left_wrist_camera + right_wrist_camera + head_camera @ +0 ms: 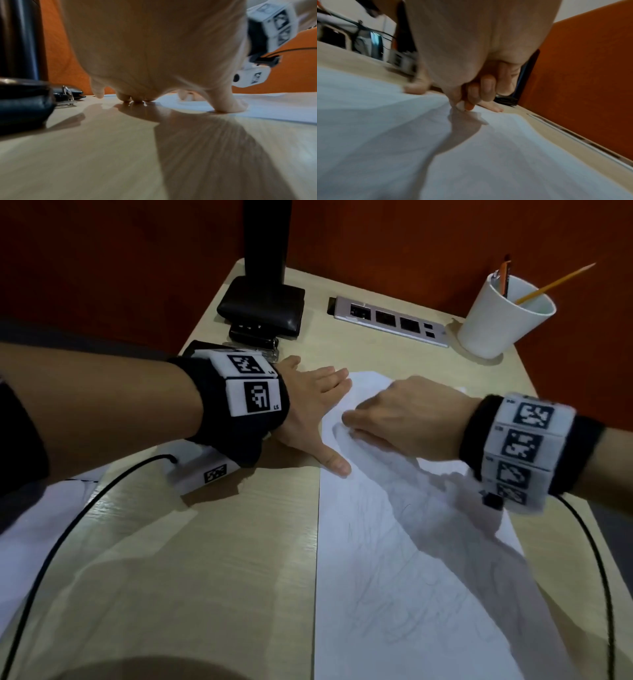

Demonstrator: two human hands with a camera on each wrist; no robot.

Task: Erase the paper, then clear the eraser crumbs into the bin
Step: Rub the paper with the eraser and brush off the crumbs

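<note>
A white sheet of paper (411,559) lies on the right half of the wooden desk, with faint pencil scribbles across its middle and lower part. My left hand (310,409) lies flat with fingers spread on the sheet's upper left corner, and its thumb (337,463) presses the left edge. My right hand (404,412) is curled, fingertips down on the paper's upper part. In the right wrist view its thumb and fingers pinch a small white eraser (460,106) against the paper (488,155). The paper bulges slightly near the top. No bin is in view.
A white cup (503,316) with pencils stands at the back right on a coaster. A power strip (387,320) lies along the back edge. A black stand base (263,302) and a black stapler (253,335) sit behind my left hand. Cables trail from both wrists.
</note>
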